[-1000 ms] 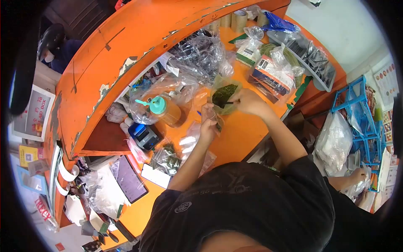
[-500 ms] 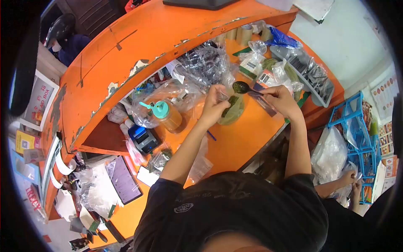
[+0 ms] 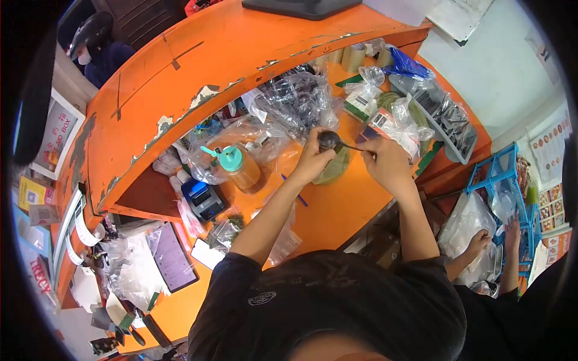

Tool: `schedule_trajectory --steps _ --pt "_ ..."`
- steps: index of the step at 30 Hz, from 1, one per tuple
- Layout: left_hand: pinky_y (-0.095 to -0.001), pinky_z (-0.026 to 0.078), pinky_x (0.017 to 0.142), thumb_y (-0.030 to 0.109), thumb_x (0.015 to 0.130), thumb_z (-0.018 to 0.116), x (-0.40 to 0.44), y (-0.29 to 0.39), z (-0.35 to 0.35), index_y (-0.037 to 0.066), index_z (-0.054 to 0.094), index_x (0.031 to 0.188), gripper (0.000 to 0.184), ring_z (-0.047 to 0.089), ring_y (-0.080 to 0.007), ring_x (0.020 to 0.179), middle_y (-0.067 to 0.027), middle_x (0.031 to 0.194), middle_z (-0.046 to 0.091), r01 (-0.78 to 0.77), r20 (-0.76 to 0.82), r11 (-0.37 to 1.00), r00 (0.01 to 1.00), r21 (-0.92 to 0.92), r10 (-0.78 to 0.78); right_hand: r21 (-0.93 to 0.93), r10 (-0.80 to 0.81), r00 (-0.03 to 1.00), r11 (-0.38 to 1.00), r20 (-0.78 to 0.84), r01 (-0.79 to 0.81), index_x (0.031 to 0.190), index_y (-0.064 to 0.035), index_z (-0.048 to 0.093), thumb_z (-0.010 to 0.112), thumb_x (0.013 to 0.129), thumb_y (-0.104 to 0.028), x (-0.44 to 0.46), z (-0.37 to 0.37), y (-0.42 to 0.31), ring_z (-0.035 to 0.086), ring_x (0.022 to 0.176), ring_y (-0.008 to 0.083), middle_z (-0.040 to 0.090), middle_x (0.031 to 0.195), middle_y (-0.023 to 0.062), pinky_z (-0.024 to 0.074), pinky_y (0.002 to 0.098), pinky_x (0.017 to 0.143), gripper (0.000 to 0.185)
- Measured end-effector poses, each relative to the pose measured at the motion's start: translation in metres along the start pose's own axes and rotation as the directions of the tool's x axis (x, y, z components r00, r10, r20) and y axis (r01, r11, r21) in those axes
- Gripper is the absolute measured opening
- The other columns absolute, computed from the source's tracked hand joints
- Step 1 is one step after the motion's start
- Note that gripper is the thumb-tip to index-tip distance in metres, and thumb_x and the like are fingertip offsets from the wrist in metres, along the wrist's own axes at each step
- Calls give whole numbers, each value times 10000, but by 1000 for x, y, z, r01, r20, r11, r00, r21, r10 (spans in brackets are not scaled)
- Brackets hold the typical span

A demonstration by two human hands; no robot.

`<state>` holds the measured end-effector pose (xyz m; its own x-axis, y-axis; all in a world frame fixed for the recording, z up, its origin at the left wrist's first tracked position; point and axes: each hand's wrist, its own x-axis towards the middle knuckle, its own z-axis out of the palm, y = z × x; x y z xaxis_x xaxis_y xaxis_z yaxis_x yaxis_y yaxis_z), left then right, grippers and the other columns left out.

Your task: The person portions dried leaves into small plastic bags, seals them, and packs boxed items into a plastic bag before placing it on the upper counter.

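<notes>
My left hand (image 3: 315, 159) grips a small clear plastic bag (image 3: 335, 171) by its rim. Green, leafy-looking stuff shows inside the bag. In my right hand (image 3: 386, 163) is the thin handle of a dark spoon (image 3: 329, 141). Its bowl sits at the bag's mouth, close to my left fingers, with the rounded underside apparently turned up. What the bowl contains is hidden. Left of my left hand stands a squeeze bottle (image 3: 242, 171) with a teal lid and brownish contents. A blue pen (image 3: 295, 190) lies on the orange table below it.
Crumpled clear plastic bags (image 3: 295, 102) fill the back under the raised orange counter (image 3: 180, 78). A grey tray (image 3: 442, 117) of black packets stands back right. A blue-black device (image 3: 203, 200) sits left. A co-worker's hands (image 3: 480, 242) are beside blue racks (image 3: 494, 171).
My right hand has moved left and down, bringing the spoon to the bag's mouth. The green stuff visible in its bowl before no longer shows. The co-worker's hands have moved apart.
</notes>
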<state>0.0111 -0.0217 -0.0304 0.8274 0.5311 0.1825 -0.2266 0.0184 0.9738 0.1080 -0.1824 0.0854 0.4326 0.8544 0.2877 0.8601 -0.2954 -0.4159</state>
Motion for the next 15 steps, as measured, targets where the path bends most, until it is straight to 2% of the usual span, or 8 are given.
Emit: schedule_trajectory --steps 1,4,7,10,13,15 --pt "-279 416 851 23 692 578 -1 -3 0 30 403 1175 514 507 -169 961 -87 1037 506 -22 -21 1000 1000 16 23 4 25 999 1000 26 -25 917 -22 698 616 753 -48 -1 0 -1 612 607 268 667 773 157 482 335 592 184" --pt "-278 407 859 5 682 577 -4 -3 4 37 402 1177 526 498 -176 984 -96 1040 505 -13 -37 989 999 -145 7 37 3 1000 999 -22 -2 917 -20 697 620 750 -42 -1 0 -3 623 624 259 660 770 164 482 328 598 185" --pt "-288 398 878 -35 692 561 -6 2 3 56 377 1197 546 479 -155 990 -60 1051 472 -106 -37 994 994 -28 105 95 14 999 995 -47 -9 903 -22 699 625 750 -45 -2 -1 -1 635 640 260 659 783 170 487 325 603 171" --pt "-290 366 913 -43 691 556 -14 11 -2 61 376 1191 541 446 -163 1027 -58 1063 444 -99 -77 995 992 24 100 35 128 985 992 -113 -125 860 -36 702 603 742 -37 1 -9 5 636 673 286 655 777 172 496 356 619 155" --pt "-280 356 912 -43 699 549 -21 18 -1 69 368 1196 540 426 -157 1029 -50 1073 417 -183 -73 982 980 49 186 -200 -25 1000 980 -16 21 815 -42 699 579 724 -26 0 27 30 633 713 315 642 753 183 499 406 631 151" --pt "-275 357 904 -39 705 550 -25 18 2 72 362 1201 542 423 -154 1028 -50 1075 412 -173 -61 985 983 26 174 -266 22 975 963 220 38 780 -45 698 566 714 -31 14 63 38 627 741 332 637 738 182 493 419 679 148"
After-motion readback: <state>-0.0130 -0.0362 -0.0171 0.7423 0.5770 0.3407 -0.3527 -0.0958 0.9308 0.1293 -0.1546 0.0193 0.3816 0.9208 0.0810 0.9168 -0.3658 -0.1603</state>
